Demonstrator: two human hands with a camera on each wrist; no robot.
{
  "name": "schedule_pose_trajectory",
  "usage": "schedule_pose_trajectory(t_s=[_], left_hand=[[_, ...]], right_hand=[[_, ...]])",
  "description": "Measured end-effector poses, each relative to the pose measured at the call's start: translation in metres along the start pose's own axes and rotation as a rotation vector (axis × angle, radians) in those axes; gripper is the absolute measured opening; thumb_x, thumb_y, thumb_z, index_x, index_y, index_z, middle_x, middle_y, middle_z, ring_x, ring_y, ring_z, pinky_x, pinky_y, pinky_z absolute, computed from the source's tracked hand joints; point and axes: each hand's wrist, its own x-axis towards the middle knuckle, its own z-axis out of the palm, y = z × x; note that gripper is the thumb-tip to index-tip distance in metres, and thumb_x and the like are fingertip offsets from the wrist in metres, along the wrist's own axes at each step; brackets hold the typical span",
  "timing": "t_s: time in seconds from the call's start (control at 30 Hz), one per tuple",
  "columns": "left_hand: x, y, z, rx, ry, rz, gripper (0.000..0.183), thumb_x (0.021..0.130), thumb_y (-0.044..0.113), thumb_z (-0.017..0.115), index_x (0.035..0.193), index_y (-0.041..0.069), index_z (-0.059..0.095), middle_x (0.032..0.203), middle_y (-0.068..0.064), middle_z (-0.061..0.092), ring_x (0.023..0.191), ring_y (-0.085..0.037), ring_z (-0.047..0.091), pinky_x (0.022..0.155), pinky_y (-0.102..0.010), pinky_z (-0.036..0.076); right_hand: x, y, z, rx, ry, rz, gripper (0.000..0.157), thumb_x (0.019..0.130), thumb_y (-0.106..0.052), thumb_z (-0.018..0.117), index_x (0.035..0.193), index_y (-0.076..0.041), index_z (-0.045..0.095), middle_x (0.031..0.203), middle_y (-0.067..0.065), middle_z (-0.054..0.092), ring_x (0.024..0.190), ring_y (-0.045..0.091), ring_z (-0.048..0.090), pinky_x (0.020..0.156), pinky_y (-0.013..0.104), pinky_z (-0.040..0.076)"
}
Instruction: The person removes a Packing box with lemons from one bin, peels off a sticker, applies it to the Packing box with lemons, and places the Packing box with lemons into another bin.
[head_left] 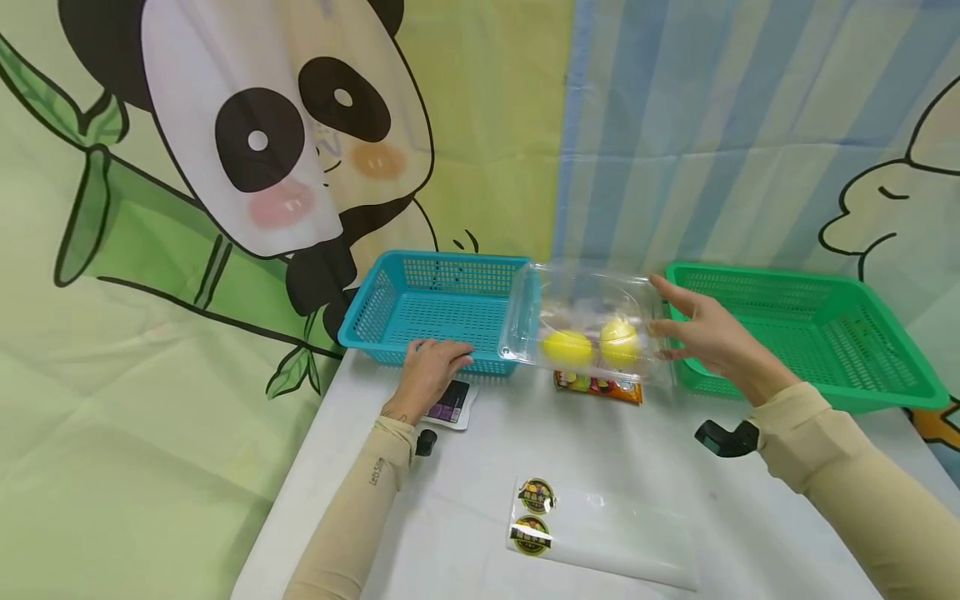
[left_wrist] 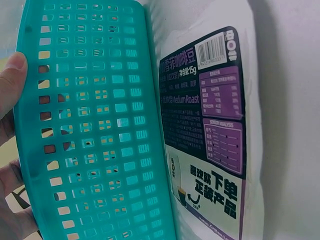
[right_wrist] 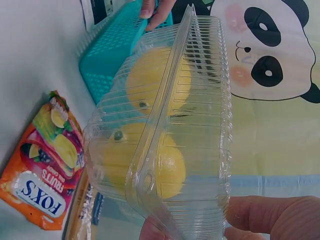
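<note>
A clear plastic clamshell box (head_left: 588, 287) with two yellow lemons (head_left: 567, 347) inside is held up by my right hand (head_left: 708, 333). That hand grips the box at its right end, thumb on one side and fingers on the other. In the right wrist view the box's rims meet and the lemons (right_wrist: 155, 80) show through its ribbed wall. My left hand (head_left: 431, 375) grips the front rim of the turquoise basket (head_left: 450, 312); in the left wrist view its fingers (left_wrist: 14, 80) lie at the rim. The box's left end overlaps the basket's right side in the head view.
A green basket (head_left: 810, 325) stands at the right. A Fox's candy packet (head_left: 600, 387) lies below the box, with another packet (right_wrist: 87, 210) beside it. A coffee pouch (head_left: 452, 404) lies before the turquoise basket. Nearer, a sheet (head_left: 607, 525) bears two round labels (head_left: 531, 535).
</note>
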Motion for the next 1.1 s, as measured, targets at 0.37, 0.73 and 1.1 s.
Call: schedule_pose_trajectory(t_s=[0.37,0.73,1.1], left_hand=[[-0.002,0.0,0.001,-0.004,0.011,-0.003,0.028,0.097,0.032,0.065,0.122,0.024,0.074,0.118,0.002,0.076,0.104,-0.026,0.068,0.109,-0.06,0.036],[-0.001,-0.001,0.0,0.01,-0.002,-0.004,0.028,0.098,0.034,0.063,0.123,0.026,0.074,0.118,0.002,0.075,0.104,-0.026,0.068,0.11,-0.06,0.036],[0.0,0.0,0.0,0.003,-0.002,0.005,0.028,0.098,0.032,0.065,0.123,0.024,0.074,0.117,0.002,0.076,0.104,-0.026,0.068,0.11,-0.06,0.035]], right_hand=[[-0.018,0.016,-0.002,-0.035,-0.015,-0.021,0.083,0.104,-0.02,0.058,0.162,-0.038,0.001,0.169,0.002,-0.015,0.149,0.047,0.026,0.094,0.051,0.056],[-0.032,0.041,0.001,-0.017,-0.012,-0.029,0.081,0.104,-0.015,0.057,0.164,-0.031,0.005,0.17,0.006,-0.011,0.15,0.051,0.017,0.09,0.055,0.057],[-0.042,0.063,0.01,0.034,-0.011,0.008,0.085,0.101,-0.011,0.061,0.164,-0.03,0.006,0.169,0.011,-0.013,0.151,0.053,-0.002,0.086,0.049,0.06]])
